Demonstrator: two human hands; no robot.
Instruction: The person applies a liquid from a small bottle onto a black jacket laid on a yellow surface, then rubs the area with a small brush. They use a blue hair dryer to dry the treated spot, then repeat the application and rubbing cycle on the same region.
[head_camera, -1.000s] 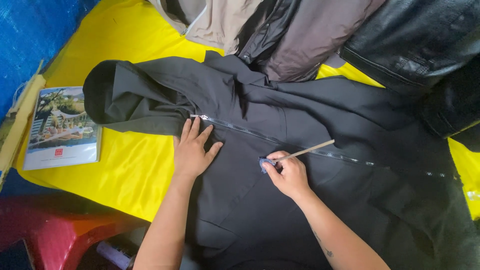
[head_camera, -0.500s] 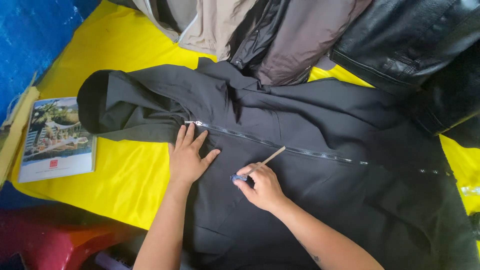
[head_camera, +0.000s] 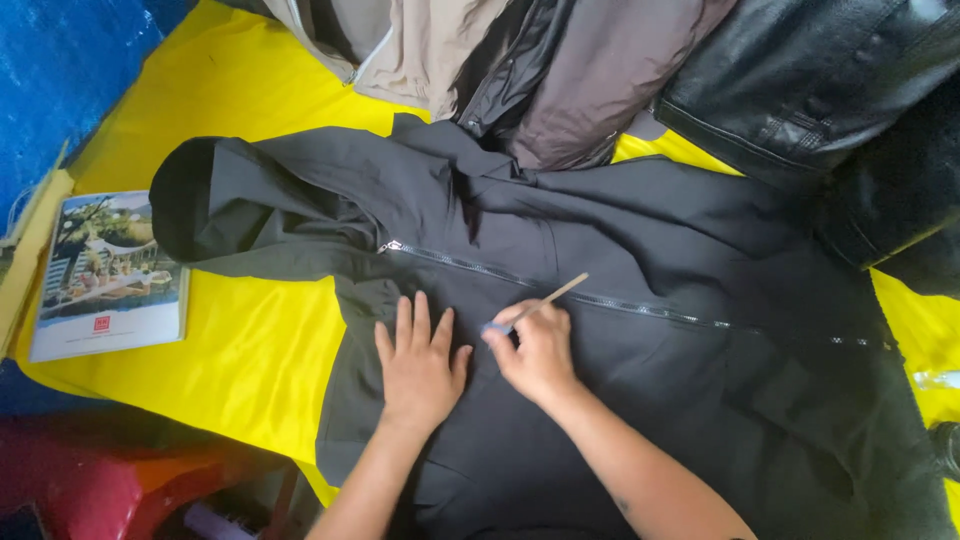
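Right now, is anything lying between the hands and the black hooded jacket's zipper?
Nothing visible. The left hand lies flat on the black hooded jacket just below the zipper; the right hand holds a thin stick at it.

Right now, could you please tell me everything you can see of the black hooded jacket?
The black hooded jacket lies flat, front up, on a yellow cloth, hood toward the left. It looks like smooth matte fabric, slightly creased. Its front zipper appears closed. The left hand presses flat on it; the right hand holds a thin stick at the zipper.
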